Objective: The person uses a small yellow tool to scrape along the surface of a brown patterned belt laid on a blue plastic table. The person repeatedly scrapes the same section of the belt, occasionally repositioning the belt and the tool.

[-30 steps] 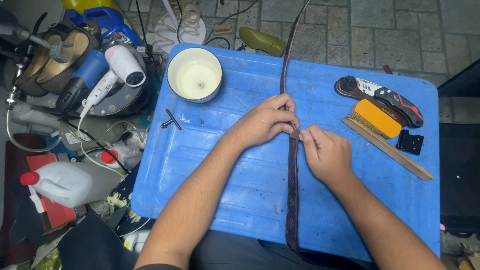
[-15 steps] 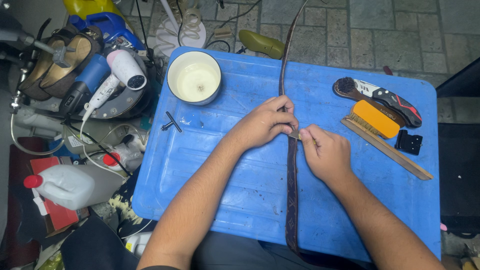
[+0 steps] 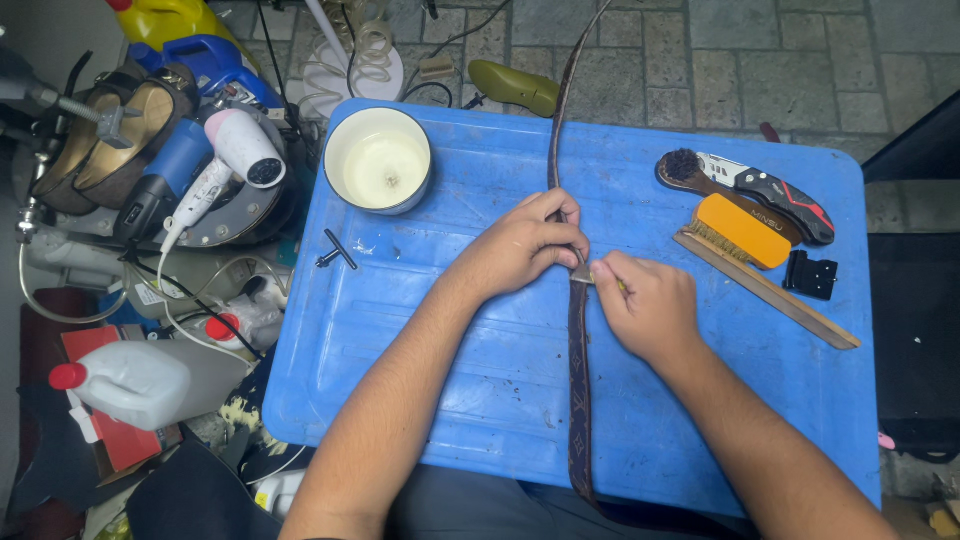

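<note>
A long dark brown patterned strap (image 3: 579,380) runs lengthwise across the blue plastic tabletop (image 3: 450,380), from the far edge to over the near edge. My left hand (image 3: 520,245) presses down on the strap near its middle, fingers curled over it. My right hand (image 3: 648,305) sits just to the right, pinching a small thin tool whose tip touches the strap's edge beside my left fingers. Most of the tool is hidden in my fist.
A white bowl (image 3: 378,160) of pale liquid stands at the table's far left, a small black key (image 3: 335,250) near it. At the right lie an orange brush (image 3: 738,230), a utility knife (image 3: 770,192), a wooden stick (image 3: 780,300) and a black hinge (image 3: 810,275). A hair dryer (image 3: 235,150) and a white jug (image 3: 140,380) lie on the floor to the left.
Both hands stay on the strap at about the same spot. My right hand has shifted very slightly against the strap's edge.
</note>
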